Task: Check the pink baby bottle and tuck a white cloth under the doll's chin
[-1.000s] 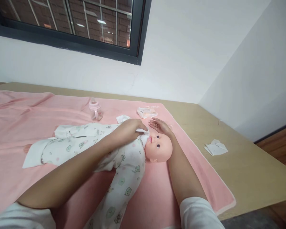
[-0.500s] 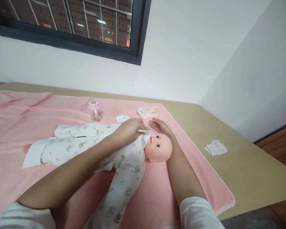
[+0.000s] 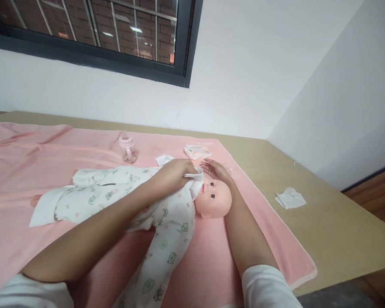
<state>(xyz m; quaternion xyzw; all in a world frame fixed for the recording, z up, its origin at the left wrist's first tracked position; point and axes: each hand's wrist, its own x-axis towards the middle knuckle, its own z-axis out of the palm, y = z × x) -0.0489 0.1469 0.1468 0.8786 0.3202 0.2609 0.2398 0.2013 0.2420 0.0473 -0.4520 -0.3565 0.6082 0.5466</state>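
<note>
A bald baby doll (image 3: 218, 199) lies on its back on a pink blanket (image 3: 211, 261), head to the right and feet to the left. It wears white pajamas (image 3: 171, 231) printed with small green animals. My left hand (image 3: 179, 172) reaches across the doll's chest, its fingers closed on the white collar (image 3: 197, 179) and lifting it by the chin. Beyond the doll's head rests my right hand (image 3: 215, 169), fingers stretched out, beside the far cheek. My right forearm passes close by the crown of the head. Part of the doll's far arm is hidden behind my left hand.
A baby bottle (image 3: 128, 149) with a pink top stands on the blanket behind the doll. Near my right hand is a clear plastic packet (image 3: 197, 151). A folded white cloth (image 3: 290, 198) lies on the wooden table (image 3: 336, 231) at right. A wall and window border the back.
</note>
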